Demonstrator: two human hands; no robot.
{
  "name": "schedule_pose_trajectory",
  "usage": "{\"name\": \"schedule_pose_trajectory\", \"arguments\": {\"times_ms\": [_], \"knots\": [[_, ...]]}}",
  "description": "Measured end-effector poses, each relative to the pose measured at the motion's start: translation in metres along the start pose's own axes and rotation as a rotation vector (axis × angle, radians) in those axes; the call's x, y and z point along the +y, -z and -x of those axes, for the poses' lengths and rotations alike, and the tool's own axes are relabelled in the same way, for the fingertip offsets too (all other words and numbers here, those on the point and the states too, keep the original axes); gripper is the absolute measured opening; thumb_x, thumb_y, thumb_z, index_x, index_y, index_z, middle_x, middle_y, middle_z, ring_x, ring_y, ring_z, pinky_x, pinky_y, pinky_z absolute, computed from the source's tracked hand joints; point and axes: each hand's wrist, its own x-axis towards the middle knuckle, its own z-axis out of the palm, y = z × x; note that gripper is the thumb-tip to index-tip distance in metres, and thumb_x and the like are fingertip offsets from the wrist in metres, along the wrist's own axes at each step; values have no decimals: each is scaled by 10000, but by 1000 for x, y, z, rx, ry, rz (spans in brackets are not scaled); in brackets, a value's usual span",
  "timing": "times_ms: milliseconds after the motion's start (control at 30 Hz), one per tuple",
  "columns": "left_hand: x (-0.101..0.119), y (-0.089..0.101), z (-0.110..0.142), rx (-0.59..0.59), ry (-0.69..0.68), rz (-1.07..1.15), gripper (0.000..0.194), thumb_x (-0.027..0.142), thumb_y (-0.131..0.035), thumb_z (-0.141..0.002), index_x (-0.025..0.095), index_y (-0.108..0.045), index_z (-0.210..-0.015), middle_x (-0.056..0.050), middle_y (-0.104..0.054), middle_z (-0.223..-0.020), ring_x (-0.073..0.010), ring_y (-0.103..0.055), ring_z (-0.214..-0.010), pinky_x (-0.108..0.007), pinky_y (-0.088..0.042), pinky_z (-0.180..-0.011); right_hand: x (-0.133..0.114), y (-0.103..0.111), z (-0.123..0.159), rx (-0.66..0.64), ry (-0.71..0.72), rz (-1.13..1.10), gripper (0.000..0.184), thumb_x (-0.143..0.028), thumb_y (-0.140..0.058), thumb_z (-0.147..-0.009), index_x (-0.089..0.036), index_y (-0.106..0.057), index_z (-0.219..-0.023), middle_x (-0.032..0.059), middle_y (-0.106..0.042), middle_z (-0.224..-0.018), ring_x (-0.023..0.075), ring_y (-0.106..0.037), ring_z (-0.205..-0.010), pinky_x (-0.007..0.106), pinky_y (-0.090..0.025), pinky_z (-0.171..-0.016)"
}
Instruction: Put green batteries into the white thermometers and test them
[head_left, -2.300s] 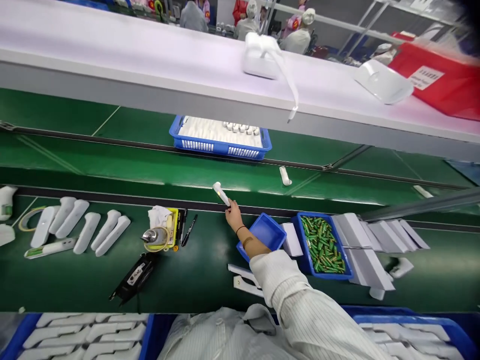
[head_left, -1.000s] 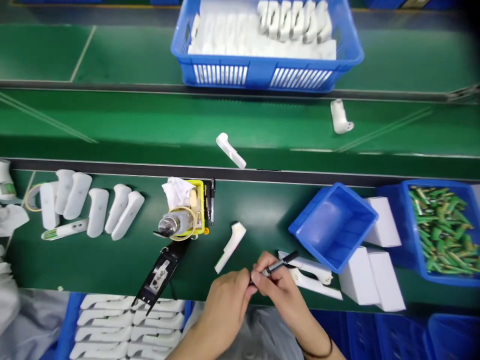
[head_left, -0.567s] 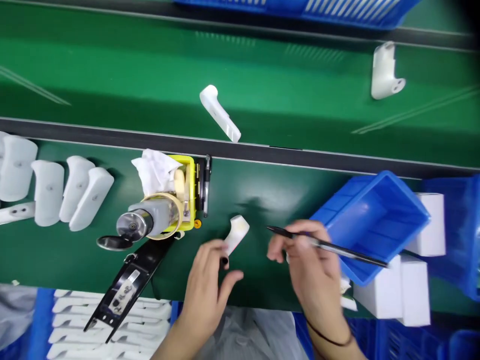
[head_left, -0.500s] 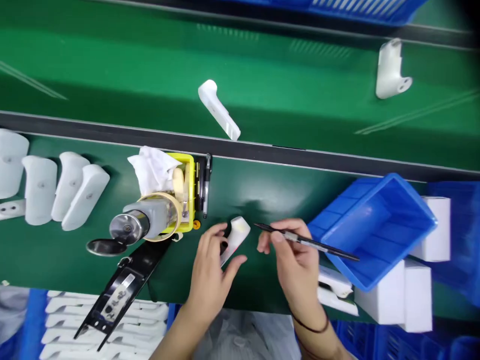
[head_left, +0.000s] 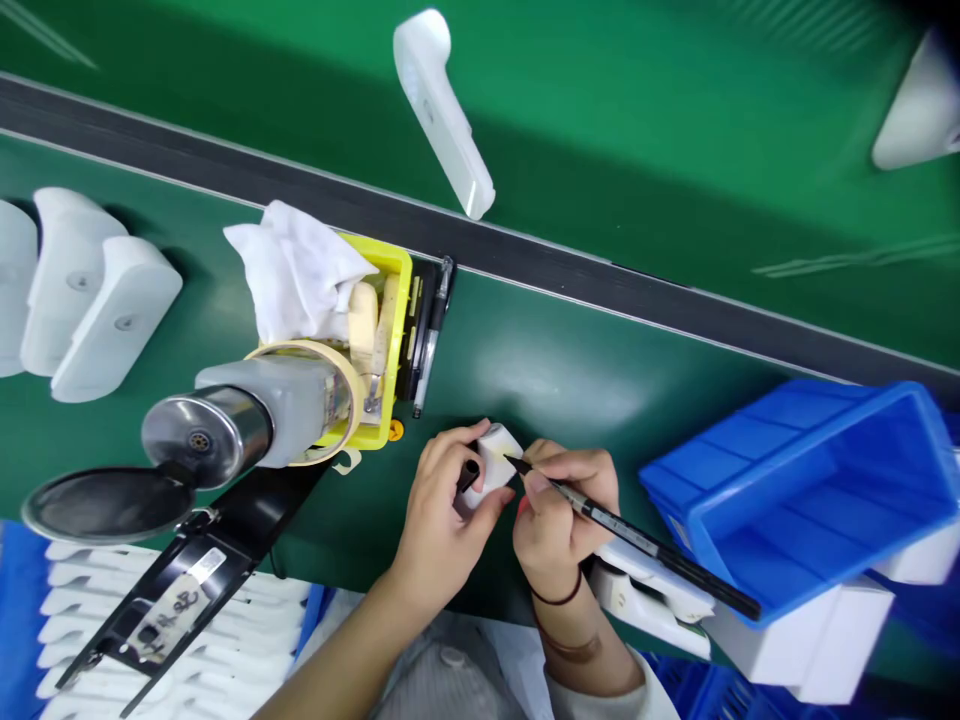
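My left hand [head_left: 439, 520] is closed round a small white plastic housing [head_left: 495, 462] on the dark green bench, and also pinches a little black pen cap. My right hand [head_left: 559, 515] grips a black pen [head_left: 637, 540] whose tip touches the top of that housing. Both hands sit near the bench's front edge, just right of a yellow holder [head_left: 386, 340].
A white handle-shaped device [head_left: 442, 110] lies on the green conveyor behind. A metal-topped dispenser [head_left: 225, 425], white cloth [head_left: 292, 270] and black tool [head_left: 180, 590] stand left. White shells [head_left: 97, 300] lie far left. An empty blue bin [head_left: 817, 490] and white boxes [head_left: 802, 640] are right.
My right hand released a device onto the conveyor, then took up the pen. The cap came off, my left hand gripped the white housing, and the pen tip moved onto it. The view drew closer.
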Motion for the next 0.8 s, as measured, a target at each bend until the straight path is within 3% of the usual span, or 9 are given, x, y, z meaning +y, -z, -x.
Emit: {"name": "schedule_pose_trajectory", "arguments": {"times_ms": [267, 800], "knots": [[3, 1, -1, 1, -29, 4, 249, 107, -592, -791, 210, -386, -695, -59, -591, -1142, -225, -540, -1094, -349, -424, -872, 1, 6, -1, -83, 83, 178, 92, -132, -489, -751, -222, -479, -758, -45, -452, -625, 131, -496, -531, 285, -430, -522], [2, 2, -2, -14, -49, 21, 278, 109, -626, -790, 206, -379, -706, -31, -570, -1161, -200, -524, -1088, -328, -413, -865, -1, 8, -6, -135, 136, 172, 108, -113, -496, -738, -220, -491, -744, -52, -477, -608, 124, -498, -504, 301, -466, -532]]}}
